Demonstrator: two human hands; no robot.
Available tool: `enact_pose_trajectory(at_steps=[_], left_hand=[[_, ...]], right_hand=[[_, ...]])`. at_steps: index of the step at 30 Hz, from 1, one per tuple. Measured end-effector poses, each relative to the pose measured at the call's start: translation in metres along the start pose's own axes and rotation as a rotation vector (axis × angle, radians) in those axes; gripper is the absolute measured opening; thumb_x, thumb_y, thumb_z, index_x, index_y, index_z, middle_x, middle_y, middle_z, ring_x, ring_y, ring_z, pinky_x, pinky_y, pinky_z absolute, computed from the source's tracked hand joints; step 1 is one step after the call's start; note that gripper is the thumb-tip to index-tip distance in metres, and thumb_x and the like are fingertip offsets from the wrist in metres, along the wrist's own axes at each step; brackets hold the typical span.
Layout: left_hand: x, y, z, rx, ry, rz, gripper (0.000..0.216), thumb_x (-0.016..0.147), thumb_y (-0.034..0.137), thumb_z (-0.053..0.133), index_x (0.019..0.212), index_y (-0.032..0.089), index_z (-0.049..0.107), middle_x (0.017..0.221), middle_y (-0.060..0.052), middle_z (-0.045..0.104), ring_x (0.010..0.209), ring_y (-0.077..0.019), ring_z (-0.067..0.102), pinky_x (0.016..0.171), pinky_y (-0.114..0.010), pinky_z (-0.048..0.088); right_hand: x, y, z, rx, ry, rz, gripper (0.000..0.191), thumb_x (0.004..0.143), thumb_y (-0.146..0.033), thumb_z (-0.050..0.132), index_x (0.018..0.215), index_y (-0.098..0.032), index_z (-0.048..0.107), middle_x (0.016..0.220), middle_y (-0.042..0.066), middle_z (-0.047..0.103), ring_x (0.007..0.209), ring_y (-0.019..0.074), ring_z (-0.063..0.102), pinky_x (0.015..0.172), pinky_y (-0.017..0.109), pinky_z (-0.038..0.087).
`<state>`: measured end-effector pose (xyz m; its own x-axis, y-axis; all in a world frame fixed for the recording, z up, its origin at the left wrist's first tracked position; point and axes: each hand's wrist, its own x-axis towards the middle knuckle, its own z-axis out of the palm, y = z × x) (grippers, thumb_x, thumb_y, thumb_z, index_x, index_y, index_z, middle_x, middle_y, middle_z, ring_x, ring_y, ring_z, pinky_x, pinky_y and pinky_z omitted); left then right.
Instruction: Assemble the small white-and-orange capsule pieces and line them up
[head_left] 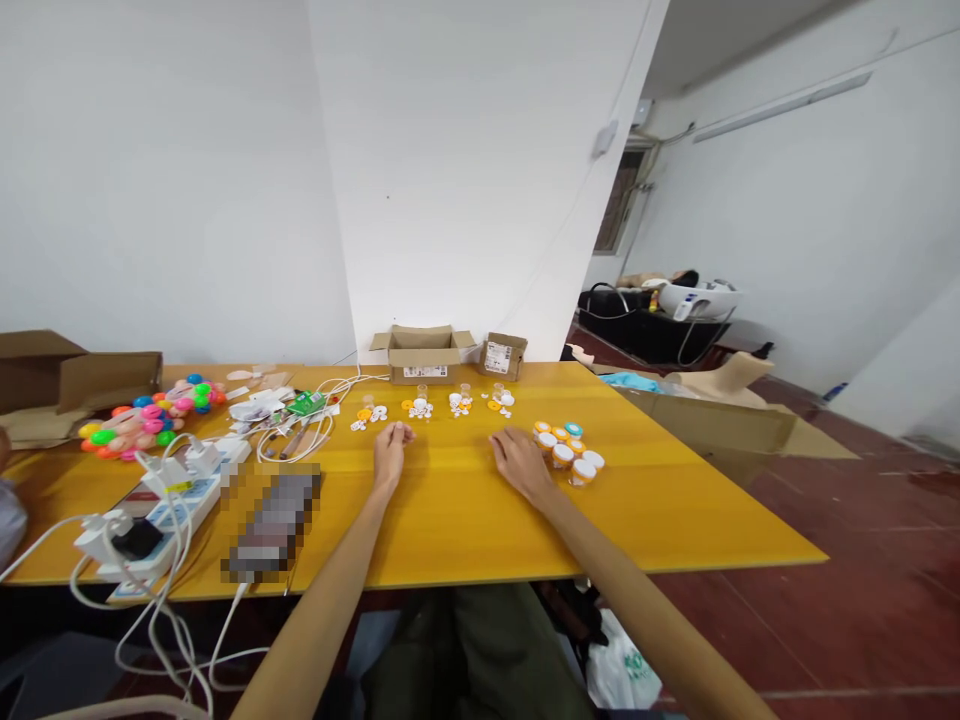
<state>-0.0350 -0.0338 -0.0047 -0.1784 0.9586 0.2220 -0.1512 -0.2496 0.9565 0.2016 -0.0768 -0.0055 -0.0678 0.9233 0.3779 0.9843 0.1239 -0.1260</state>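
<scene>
From where I stood, a person sat at a wide yellow surface (pixel 675 520) with both bare forearms reaching over its near edge. The left hand (pixel 390 452) was at the middle of it, its grip drawn in, fingers curled toward the thumb; whether anything was inside that curl I could not tell. The right hand (pixel 520 462) lay palm down, its grip loosely bent, and the underside of the fingers was hidden from me, so I could not say whether it had hold of something. Just beside the right hand, on its outer side, stood a close cluster of capped jars (pixel 562 455), their tops mostly white and orange, with one teal among them. Beyond the two hands ran a row of small heaps of loose white and orange pieces (pixel 422 408), the leftmost ones nearest the left hand, with little clear cups (pixel 421 391) standing at the back of them. Farther off, against the wall, sat an open cardboard box (pixel 424 357) and a smaller carton (pixel 504 357). Over on the left lay a crowded power strip (pixel 217 480), a blurred-out phone (pixel 276 525) and a pile of brightly coloured balls (pixel 150 410).
</scene>
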Motion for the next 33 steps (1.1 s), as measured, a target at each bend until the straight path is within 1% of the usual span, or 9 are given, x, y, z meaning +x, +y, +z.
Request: enact_pose_trajectory(at_steps=[4, 8, 11, 17, 23, 27, 29, 31, 33], left_hand=[[0.000, 0.002, 0.000, 0.031, -0.020, 0.001, 0.034, 0.077, 0.048, 0.068, 0.060, 0.020, 0.059, 0.062, -0.003, 0.065, 0.068, -0.0199, 0.065, 0.072, -0.032, 0.052], [0.002, 0.000, -0.001, 0.062, -0.036, 0.007, 0.035, 0.076, 0.050, 0.066, 0.061, 0.020, 0.059, 0.064, -0.004, 0.067, 0.069, -0.0199, 0.066, 0.073, -0.033, 0.053], [0.004, -0.002, -0.001, 0.075, -0.038, 0.022, 0.035, 0.076, 0.051, 0.065, 0.061, 0.020, 0.058, 0.066, -0.005, 0.069, 0.070, -0.0203, 0.067, 0.072, -0.033, 0.053], [0.009, -0.011, -0.004, 0.106, -0.025, 0.068, 0.032, 0.077, 0.048, 0.063, 0.062, 0.020, 0.061, 0.064, -0.004, 0.068, 0.069, -0.0205, 0.066, 0.071, -0.034, 0.053], [0.009, -0.010, -0.005, 0.129, -0.032, 0.061, 0.030, 0.078, 0.046, 0.062, 0.063, 0.020, 0.060, 0.064, -0.004, 0.067, 0.069, -0.0206, 0.067, 0.071, -0.034, 0.053], [0.005, -0.005, -0.002, 0.121, -0.048, 0.064, 0.030, 0.078, 0.046, 0.062, 0.062, 0.020, 0.059, 0.066, -0.004, 0.068, 0.070, -0.0208, 0.067, 0.072, -0.034, 0.053], [0.004, -0.003, 0.000, 0.113, -0.056, 0.068, 0.030, 0.077, 0.046, 0.063, 0.062, 0.020, 0.058, 0.067, -0.004, 0.069, 0.071, -0.0210, 0.067, 0.073, -0.034, 0.053], [0.003, -0.003, 0.001, 0.112, -0.061, 0.068, 0.031, 0.078, 0.046, 0.063, 0.062, 0.021, 0.058, 0.067, -0.005, 0.069, 0.071, -0.0209, 0.067, 0.073, -0.034, 0.053], [0.003, -0.004, 0.001, 0.120, -0.060, 0.067, 0.031, 0.079, 0.045, 0.061, 0.061, 0.021, 0.057, 0.068, -0.005, 0.069, 0.071, -0.0205, 0.067, 0.073, -0.034, 0.053]], right_hand=[[-0.014, -0.007, -0.009, -0.131, -0.093, -0.133, 0.030, 0.099, -0.020, 0.040, 0.100, -0.018, 0.070, 0.103, 0.013, 0.068, 0.101, 0.0218, 0.063, 0.086, 0.029, 0.048], [-0.011, -0.016, -0.017, -0.248, -0.173, -0.177, 0.028, 0.095, -0.012, 0.043, 0.103, -0.017, 0.069, 0.106, 0.014, 0.068, 0.102, 0.0218, 0.063, 0.079, 0.028, 0.049], [-0.009, -0.021, -0.024, -0.301, -0.240, -0.233, 0.031, 0.091, -0.005, 0.045, 0.107, -0.017, 0.068, 0.110, 0.015, 0.067, 0.104, 0.0223, 0.063, 0.077, 0.027, 0.050], [-0.007, -0.021, -0.034, -0.342, -0.287, -0.336, 0.034, 0.089, -0.001, 0.045, 0.110, -0.015, 0.068, 0.112, 0.017, 0.067, 0.105, 0.0230, 0.063, 0.076, 0.028, 0.051], [-0.005, -0.013, -0.034, -0.342, -0.274, -0.301, 0.034, 0.087, -0.001, 0.047, 0.109, -0.015, 0.068, 0.110, 0.017, 0.067, 0.102, 0.0234, 0.064, 0.074, 0.028, 0.050], [-0.007, -0.008, -0.035, -0.305, -0.256, -0.210, 0.035, 0.092, -0.005, 0.041, 0.110, -0.015, 0.069, 0.108, 0.016, 0.069, 0.097, 0.0221, 0.065, 0.074, 0.027, 0.048], [-0.008, -0.004, -0.037, -0.276, -0.241, -0.162, 0.036, 0.095, -0.009, 0.037, 0.105, -0.015, 0.070, 0.103, 0.015, 0.070, 0.092, 0.0213, 0.066, 0.074, 0.027, 0.047], [-0.009, 0.000, -0.040, -0.240, -0.233, -0.158, 0.035, 0.097, -0.012, 0.037, 0.100, -0.015, 0.072, 0.101, 0.015, 0.071, 0.091, 0.0212, 0.067, 0.076, 0.028, 0.046], [-0.010, 0.002, -0.042, -0.229, -0.246, -0.191, 0.034, 0.097, -0.015, 0.039, 0.100, -0.015, 0.073, 0.103, 0.014, 0.071, 0.092, 0.0216, 0.067, 0.077, 0.029, 0.046]])
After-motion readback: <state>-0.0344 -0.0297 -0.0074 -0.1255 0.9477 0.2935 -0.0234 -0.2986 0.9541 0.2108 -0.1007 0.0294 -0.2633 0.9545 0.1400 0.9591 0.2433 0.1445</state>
